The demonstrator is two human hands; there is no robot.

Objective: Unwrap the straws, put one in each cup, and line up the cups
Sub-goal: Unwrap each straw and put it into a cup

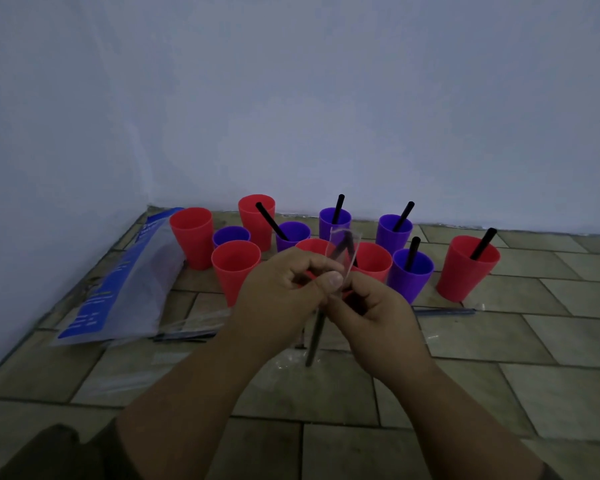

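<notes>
Straw [316, 337], black, partly in its clear wrapper [340, 247], held by both hands above the cups [235, 268].

Left hand [278, 289] pinches the wrapper between thumb and fingers; right hand [378, 313] has its fingers curled round the straw just below, the lower end hanging free over the tiled floor [361, 445]. Red and purple cups stand clustered near the wall [291, 98], the back ones close to the floor edge; five already carry straws. A blue-and-clear packet [118, 289] lies along the left corner, beside the cups. One wrapped straw [444, 311] lies in front of the right-hand cups. Open tile extends to the right of the end red cup [468, 268] and toward the viewer.
</notes>
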